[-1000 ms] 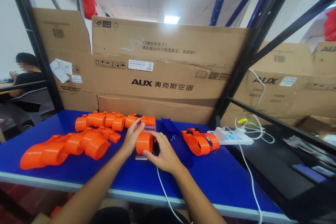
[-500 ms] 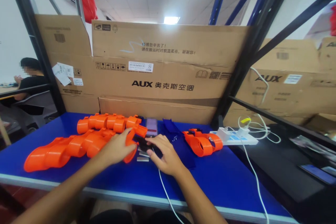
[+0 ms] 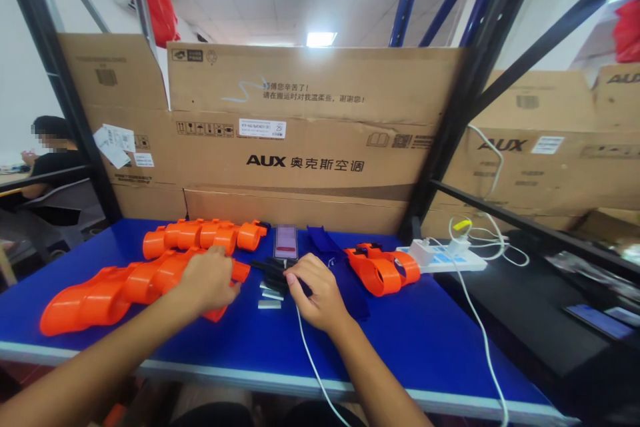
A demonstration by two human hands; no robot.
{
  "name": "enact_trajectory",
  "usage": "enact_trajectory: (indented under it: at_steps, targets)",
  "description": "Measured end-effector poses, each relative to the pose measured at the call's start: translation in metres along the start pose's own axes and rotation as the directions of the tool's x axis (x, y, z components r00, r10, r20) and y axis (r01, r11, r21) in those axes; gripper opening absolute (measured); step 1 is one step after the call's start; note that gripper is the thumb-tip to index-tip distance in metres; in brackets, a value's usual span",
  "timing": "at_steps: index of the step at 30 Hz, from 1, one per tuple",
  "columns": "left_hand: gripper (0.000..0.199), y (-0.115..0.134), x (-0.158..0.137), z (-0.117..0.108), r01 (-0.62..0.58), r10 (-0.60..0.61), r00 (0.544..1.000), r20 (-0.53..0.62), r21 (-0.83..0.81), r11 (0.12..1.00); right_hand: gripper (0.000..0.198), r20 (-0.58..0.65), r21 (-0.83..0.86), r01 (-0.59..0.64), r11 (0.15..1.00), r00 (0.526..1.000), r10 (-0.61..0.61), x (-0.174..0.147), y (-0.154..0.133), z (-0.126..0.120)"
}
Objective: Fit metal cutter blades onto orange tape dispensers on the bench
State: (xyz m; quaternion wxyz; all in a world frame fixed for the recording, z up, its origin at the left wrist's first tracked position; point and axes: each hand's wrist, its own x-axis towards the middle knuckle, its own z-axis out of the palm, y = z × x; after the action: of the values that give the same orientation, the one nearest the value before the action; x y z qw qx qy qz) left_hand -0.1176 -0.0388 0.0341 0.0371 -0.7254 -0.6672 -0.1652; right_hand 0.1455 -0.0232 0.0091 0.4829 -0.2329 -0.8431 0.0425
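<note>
My left hand (image 3: 211,281) is closed around a glossy orange band (image 3: 241,271) at the right end of the front row of orange bands (image 3: 107,293). To its right, my right hand (image 3: 317,293) has its fingers curled on a bundle of dark straps (image 3: 274,273); the fingertips partly hide it. Several small silver strips (image 3: 270,304) lie just below the bundle. A phone (image 3: 286,240) with a lit screen lies behind it, and a white cable (image 3: 313,353) runs from there toward the table's front edge.
A second row of orange bands (image 3: 200,235) lies at the back. On the right are dark blue fabric (image 3: 350,287), more orange bands (image 3: 383,272) and a white power strip (image 3: 450,260) with cables. Cardboard (image 3: 300,140) walls the back. Another person (image 3: 53,140) sits far left.
My left hand has moved left with the orange band, away from my right hand, to the end of the front row. My right hand stays by the dark straps, its fingers more curled.
</note>
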Motion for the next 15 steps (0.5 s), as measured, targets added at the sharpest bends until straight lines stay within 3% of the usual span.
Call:
enact_trajectory:
  at_steps: [3,5,9,15]
  targets:
    - [0.055,0.005,0.032,-0.005,-0.097,0.110,0.988,-0.105,0.117,0.988,0.023,0.017,-0.007,-0.023,1.000,1.000,0.023,0.000,0.000,0.000]
    - [0.057,0.006,0.058,-0.003,-0.102,0.118,0.983,-0.140,0.118,0.988,0.026,0.017,-0.012,-0.036,0.999,0.999,0.036,-0.001,0.001,0.000]
    - [0.054,0.004,0.098,0.015,-0.058,0.065,0.994,-0.085,0.090,0.994,0.030,0.001,-0.022,-0.060,0.998,0.998,0.060,-0.001,0.004,-0.002]
    - [0.048,0.001,0.119,0.025,-0.043,0.050,0.997,-0.061,0.101,0.994,0.028,-0.023,-0.033,-0.069,0.997,0.997,0.068,-0.002,0.006,-0.003]
